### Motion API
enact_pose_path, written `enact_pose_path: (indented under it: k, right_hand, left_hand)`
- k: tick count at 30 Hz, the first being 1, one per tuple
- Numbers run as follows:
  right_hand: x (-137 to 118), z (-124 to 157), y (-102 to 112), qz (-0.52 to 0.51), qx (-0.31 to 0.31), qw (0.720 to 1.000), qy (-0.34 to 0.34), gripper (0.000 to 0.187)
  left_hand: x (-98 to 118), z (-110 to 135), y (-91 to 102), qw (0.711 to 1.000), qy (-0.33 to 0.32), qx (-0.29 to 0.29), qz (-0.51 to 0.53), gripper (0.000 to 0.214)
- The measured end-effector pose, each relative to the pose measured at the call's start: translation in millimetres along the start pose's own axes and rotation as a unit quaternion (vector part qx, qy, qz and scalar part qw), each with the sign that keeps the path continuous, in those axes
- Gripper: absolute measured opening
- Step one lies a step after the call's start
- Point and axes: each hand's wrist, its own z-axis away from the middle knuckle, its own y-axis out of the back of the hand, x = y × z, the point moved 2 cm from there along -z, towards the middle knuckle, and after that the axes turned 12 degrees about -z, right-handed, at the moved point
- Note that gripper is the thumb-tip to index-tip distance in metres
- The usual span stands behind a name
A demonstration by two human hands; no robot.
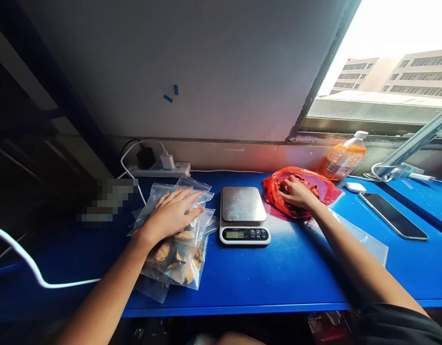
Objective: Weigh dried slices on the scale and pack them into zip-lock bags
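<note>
On the left of the blue desk (pixel 285 282), the left hand (pixel 170 213) lies flat and open on a pile of clear bags (pixel 177 249). Past the scale (pixel 244 215), the right hand (pixel 296 191) reaches into a red bag (pixel 324 187), fingers curled; whether they hold anything cannot be told.

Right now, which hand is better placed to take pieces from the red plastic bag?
Likely right: the right hand rests in the red plastic bag beside the silver scale; the left hand lies on clear zip bags.

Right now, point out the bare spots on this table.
Bare table lies in front of the scale, right of the clear bags. Crowded: left hand on those bags, right hand in the red bag, phone beside it.
</note>
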Motion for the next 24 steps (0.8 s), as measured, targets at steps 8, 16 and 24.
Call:
enact_pose_path:
  k: [8,16,24]
  right_hand:
    - [-15.5,-4.5,-0.6,0.023,-0.030,0.999,0.014,0.052]
    - [-22.5,-10.0,5.5,0.004,0.002,0.999,0.048,0.028]
    - [9.8,-8.0,29.4,-0.110,0.124,0.986,0.027,0.023]
  left_hand:
    - [-0.7,-1.6,-2.4,1.000,0.002,0.001,-0.004,0.060]
    - [-6.6,-5.1,-7.7,1.000,-0.008,0.011,-0.007,0.057]
    - [-7.1,-5.4,-7.9,1.000,-0.020,0.020,-0.004,0.056]
